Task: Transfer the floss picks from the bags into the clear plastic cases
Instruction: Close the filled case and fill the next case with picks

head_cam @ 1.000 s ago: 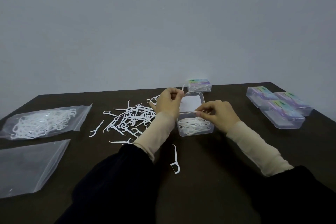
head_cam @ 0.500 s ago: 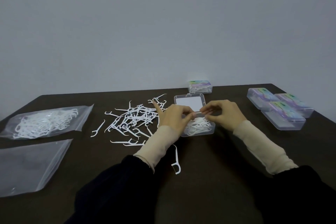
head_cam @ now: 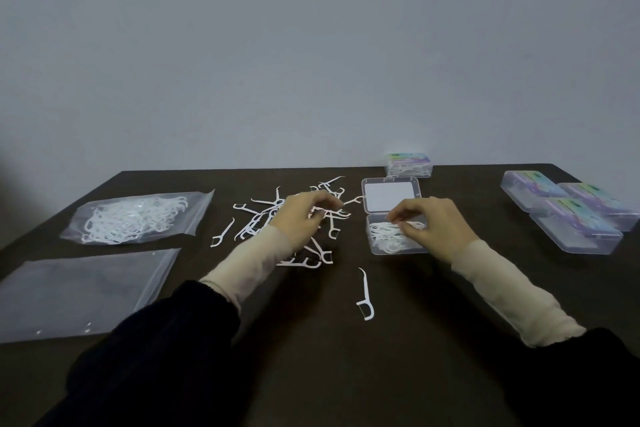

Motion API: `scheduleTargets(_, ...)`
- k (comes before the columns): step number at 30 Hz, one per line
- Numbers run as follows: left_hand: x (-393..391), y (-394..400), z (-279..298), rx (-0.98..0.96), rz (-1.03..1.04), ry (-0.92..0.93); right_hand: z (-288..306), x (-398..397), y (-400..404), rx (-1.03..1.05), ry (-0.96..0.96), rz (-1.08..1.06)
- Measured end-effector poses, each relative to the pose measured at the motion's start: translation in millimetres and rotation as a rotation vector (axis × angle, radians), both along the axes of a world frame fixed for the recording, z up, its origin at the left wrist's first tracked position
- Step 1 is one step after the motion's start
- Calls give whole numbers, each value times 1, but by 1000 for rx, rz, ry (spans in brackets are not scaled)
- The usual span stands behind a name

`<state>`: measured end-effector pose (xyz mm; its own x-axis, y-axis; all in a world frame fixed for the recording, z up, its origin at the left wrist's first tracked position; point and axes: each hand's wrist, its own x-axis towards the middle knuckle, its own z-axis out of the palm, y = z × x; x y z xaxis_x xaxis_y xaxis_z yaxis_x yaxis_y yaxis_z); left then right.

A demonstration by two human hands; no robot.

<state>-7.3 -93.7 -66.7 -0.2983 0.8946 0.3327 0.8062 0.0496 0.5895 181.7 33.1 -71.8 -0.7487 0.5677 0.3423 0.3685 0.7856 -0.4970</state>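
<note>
Loose white floss picks (head_cam: 258,218) lie in a heap on the dark table (head_cam: 346,374). My left hand (head_cam: 301,218) hovers over the heap with curled fingers, fingertips down among the picks; whether it grips any is hidden. The open clear case (head_cam: 375,250) stands to the right, partly filled with picks, its lid (head_cam: 389,196) laid back flat. My right hand (head_cam: 433,229) is over the case and pinches picks inside it. One stray pick (head_cam: 365,295) lies nearer to me. A bag full of picks (head_cam: 135,218) sits at the left.
An empty clear bag (head_cam: 79,291) lies flat at the near left. Three closed cases (head_cam: 575,227) are grouped at the right edge. Another closed, filled case (head_cam: 408,165) stands by the wall behind the open one.
My left hand left the open case and moved left onto the loose heap. My right hand stayed at the case.
</note>
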Motion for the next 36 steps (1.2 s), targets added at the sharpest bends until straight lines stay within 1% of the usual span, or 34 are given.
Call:
scheduleTargets(5,-50,-27,3,-157,195,127,10,-23,-16,13,-21,96)
scheduleTargets(8,-63,-29,-3,-254,262,150,14,-50,-21,58,-109,126)
scheduleTargets(11,-67,-24,-8,-271,245,161,15,-86,-19,112,-291,127)
scheduleTargets(13,-69,-17,-9,-262,203,203,15,-114,-15,131,-390,109)
scheduleTargets(17,-66,-7,-6,-313,136,306,19,-148,-5,181,-539,45)
scheduleTargets(20,-70,-2,-6,-343,124,325,22,-163,-3,144,-634,34)
scheduleTargets(22,-72,0,-6,-340,115,323,21,-168,-4,141,-629,22)
scheduleTargets(27,-70,4,-5,-294,111,376,19,-170,-4,104,-509,-48)
scheduleTargets(32,-68,4,-6,-274,156,482,19,-172,-4,31,-532,-86)
scheduleTargets(34,-71,3,-6,-263,176,551,19,-175,-3,-6,-524,-80)
scheduleTargets(36,-74,1,-7,-256,200,576,20,-176,-3,-45,-503,-85)
